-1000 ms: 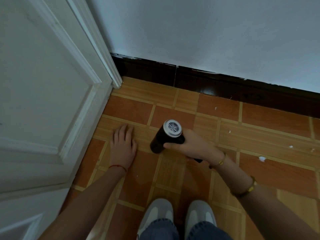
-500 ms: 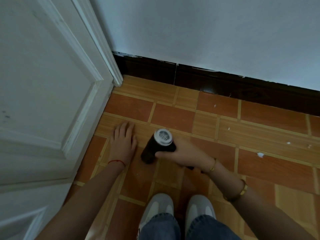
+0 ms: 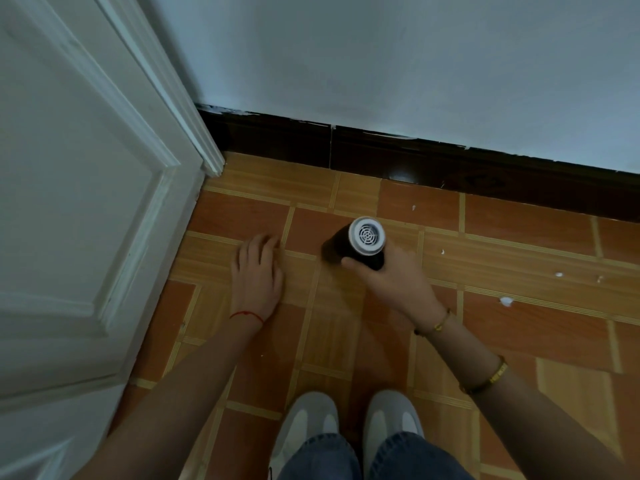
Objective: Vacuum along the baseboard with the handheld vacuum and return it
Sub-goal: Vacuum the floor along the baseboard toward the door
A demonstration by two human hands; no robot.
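While the right hand (image 3: 393, 282) gripped the handheld vacuum (image 3: 358, 242) with fingers and thumb curled round its dark body, most of that body was hidden by the hand and by the steep downward view, so only the round grey grilled end facing up and a stretch of black barrel could be made out. Its lower end pointed down toward the tiled floor (image 3: 519, 334), and whether it touched the tiles could not be told. The vacuum sat a short way out from the dark baseboard (image 3: 450, 157), apart from it, with small white scraps (image 3: 505, 301) scattered on the tiles to the right. The left hand (image 3: 256, 275) lay flat on the floor, fingers straight and close together, holding nothing, near the white door (image 3: 69, 202) whose upper and left parts were cut off. Both forearms ran out of the bottom corners. Only the toes of two pale shoes (image 3: 308, 420) showed beneath denim cuffs. No brand, label or writing could be read anywhere.
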